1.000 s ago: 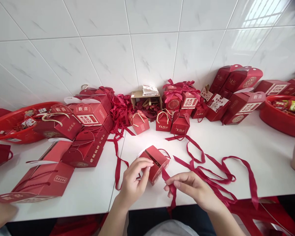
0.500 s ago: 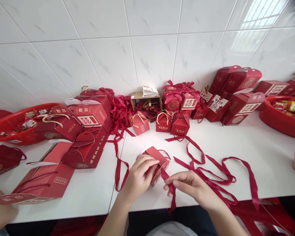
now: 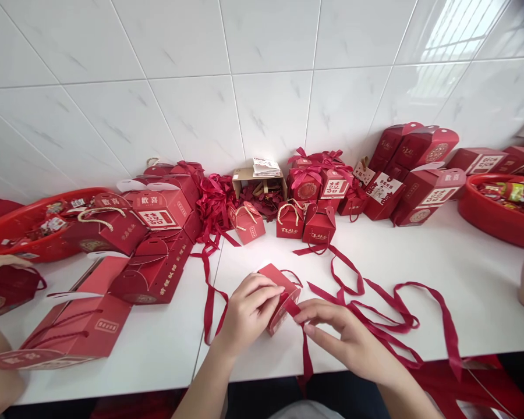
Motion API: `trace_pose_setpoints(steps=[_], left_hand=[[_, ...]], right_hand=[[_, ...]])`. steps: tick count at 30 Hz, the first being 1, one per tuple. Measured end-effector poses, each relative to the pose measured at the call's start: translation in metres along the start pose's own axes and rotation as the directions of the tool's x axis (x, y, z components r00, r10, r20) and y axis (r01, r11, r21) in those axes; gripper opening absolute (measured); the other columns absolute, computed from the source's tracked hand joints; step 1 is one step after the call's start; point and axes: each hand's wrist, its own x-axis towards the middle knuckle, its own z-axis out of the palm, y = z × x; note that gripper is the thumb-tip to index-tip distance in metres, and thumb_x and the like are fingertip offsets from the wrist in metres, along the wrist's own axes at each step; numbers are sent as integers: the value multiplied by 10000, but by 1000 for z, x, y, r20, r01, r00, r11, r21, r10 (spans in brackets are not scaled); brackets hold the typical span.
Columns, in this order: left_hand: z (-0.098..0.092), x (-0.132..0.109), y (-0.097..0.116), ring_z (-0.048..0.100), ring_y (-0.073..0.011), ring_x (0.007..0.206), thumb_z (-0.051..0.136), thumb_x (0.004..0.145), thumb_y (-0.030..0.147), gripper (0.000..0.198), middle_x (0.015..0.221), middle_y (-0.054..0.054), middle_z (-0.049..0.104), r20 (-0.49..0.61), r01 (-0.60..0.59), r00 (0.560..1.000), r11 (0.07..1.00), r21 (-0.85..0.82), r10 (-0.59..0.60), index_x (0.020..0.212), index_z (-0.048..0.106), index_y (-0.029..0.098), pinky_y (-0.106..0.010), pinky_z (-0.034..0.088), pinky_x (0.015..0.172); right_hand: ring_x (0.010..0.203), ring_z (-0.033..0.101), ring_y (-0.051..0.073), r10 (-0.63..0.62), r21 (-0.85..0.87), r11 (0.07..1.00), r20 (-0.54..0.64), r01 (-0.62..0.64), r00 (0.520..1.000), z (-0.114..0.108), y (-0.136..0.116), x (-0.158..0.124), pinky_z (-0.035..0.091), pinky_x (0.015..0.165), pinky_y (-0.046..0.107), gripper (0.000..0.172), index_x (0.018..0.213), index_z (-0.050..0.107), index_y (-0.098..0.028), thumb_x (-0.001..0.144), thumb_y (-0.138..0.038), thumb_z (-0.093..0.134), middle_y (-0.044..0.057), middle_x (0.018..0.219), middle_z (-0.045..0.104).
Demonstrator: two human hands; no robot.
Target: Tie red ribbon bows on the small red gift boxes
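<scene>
A small red gift box [image 3: 272, 274] with a cord loop stands tilted on the table in front of me. My left hand [image 3: 252, 308] is closed at its near side, thumb and index finger pinched on the end of a dark red ribbon [image 3: 292, 307]. Close by on the right, my right hand [image 3: 343, 333] has the same ribbon between its index finger and thumb. From there the ribbon hangs down over the table's front edge. The left fingers partly cover the box.
Loose ribbon [image 3: 402, 323] trails across the right side of the white table [image 3: 489, 291]. Behind stand finished-looking bow-tied boxes [image 3: 335, 185] and a cardboard box [image 3: 240, 174]. Larger red boxes [image 3: 76, 329] sit left. Red basins [image 3: 493, 224] hold wrapped sweets. Other people's arms [image 3: 0, 361] show at both sides.
The ribbon end has come up to my left fingertips, which now pinch it. My right fingers have loosened and spread slightly. Another person's hand has appeared over the box at far left.
</scene>
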Motion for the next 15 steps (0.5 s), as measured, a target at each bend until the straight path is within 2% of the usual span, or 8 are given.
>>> trace_pose_setpoints(steps=[2, 4, 6, 7, 10, 13, 15], left_hand=[[-3, 8, 3, 616, -151, 781, 596, 812, 43, 230, 822, -35, 652, -31, -11, 999, 1000, -3, 10, 934, 682, 217, -279, 543, 690], [-7, 19, 10, 619, -154, 783, 597, 806, 38, 235, 815, -29, 653, -71, -49, 996, 999, -7, 49, 922, 682, 224, -291, 547, 699], [-11, 30, 18, 616, -157, 796, 612, 793, 30, 243, 815, -25, 652, -107, -93, 990, 995, -20, 90, 916, 682, 227, -301, 549, 711], [-13, 35, 22, 612, -159, 808, 621, 786, 27, 248, 817, -23, 651, -119, -111, 987, 994, -26, 107, 917, 681, 229, -305, 547, 717], [-21, 38, 30, 601, -180, 884, 650, 769, 35, 276, 863, -26, 652, -147, -106, 984, 994, -5, 104, 949, 676, 243, -336, 537, 770], [-29, 26, 24, 594, -201, 966, 673, 780, 106, 308, 982, -42, 646, -190, 62, 981, 997, 54, -51, 1051, 647, 251, -372, 513, 853], [-32, 13, 14, 598, -207, 983, 671, 798, 191, 295, 1034, -53, 640, -185, 241, 957, 967, 79, -224, 1085, 626, 240, -372, 507, 869]], right_hand=[[1158, 533, 241, -86, -163, 984, -125, 65, 988, -2, -6, 1, 422, 1012, 395, 200, 1058, 657, -247, 884, -320, 592, 80, 1166, 615], [1190, 506, 242, -158, -225, 967, -179, 116, 971, -1, -11, 9, 409, 1027, 397, 274, 1142, 616, -265, 875, -323, 603, 76, 1206, 590], [1156, 528, 224, -193, -188, 969, -155, 163, 969, 4, -15, 23, 422, 1013, 377, 322, 1189, 593, -266, 873, -321, 609, 66, 1201, 596], [1106, 557, 212, -197, -146, 973, -134, 177, 971, 8, -17, 30, 439, 991, 364, 294, 1160, 613, -256, 874, -320, 609, 61, 1161, 619], [882, 625, 183, -203, -11, 979, -117, 203, 972, 15, -28, 44, 504, 853, 332, 158, 954, 696, -212, 872, -319, 613, 46, 931, 686], [827, 636, 194, -272, 24, 959, -191, 281, 943, 10, -46, 30, 516, 766, 326, 130, 887, 719, -216, 873, -294, 616, 51, 859, 701], [860, 635, 210, -366, -9, 925, -285, 379, 886, -1, -58, 4, 504, 794, 346, 145, 902, 721, -246, 893, -300, 587, 56, 862, 703]])
